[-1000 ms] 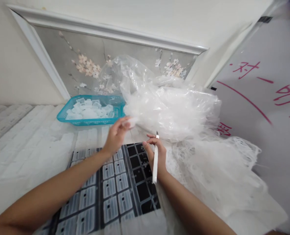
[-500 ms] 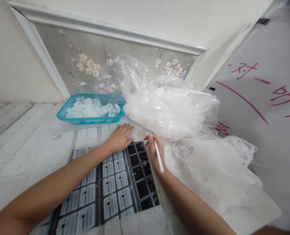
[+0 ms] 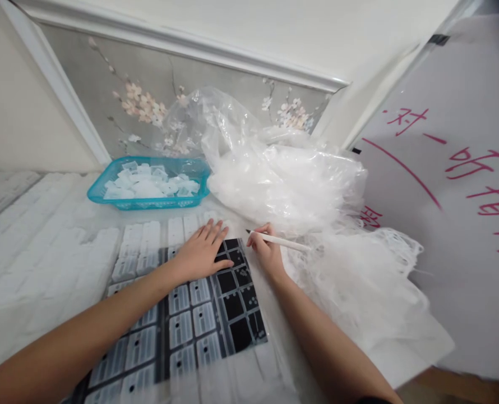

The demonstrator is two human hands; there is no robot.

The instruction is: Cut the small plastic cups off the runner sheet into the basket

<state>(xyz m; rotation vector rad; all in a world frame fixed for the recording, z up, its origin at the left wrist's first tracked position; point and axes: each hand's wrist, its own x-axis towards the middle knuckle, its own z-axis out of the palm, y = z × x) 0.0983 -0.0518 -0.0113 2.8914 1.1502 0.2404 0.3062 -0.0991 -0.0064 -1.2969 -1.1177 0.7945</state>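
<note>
My left hand lies flat with its fingers spread over the far part of a black gridded sheet. Translucent white plastic pieces, each with a dark dot, sit in rows on the sheet's left part. The cells along its right side are bare black, some with small pale specks. My right hand pinches a slim white pen-like tool with a dark pointed tip. That tip points left, just beyond the sheet's far right corner, and I cannot tell whether it touches anything.
Behind the hands stands a blue basket of small translucent pieces. Right of it lies a bulging clear plastic bag, with a heap of stringy white plastic nearer. Rows of white pieces cover the left. A whiteboard leans at right.
The white tool has swung from steep to nearly level, its tip now pointing left. My left hand has come slightly nearer, its thumb now over the black cells. The view has shifted a little.
</note>
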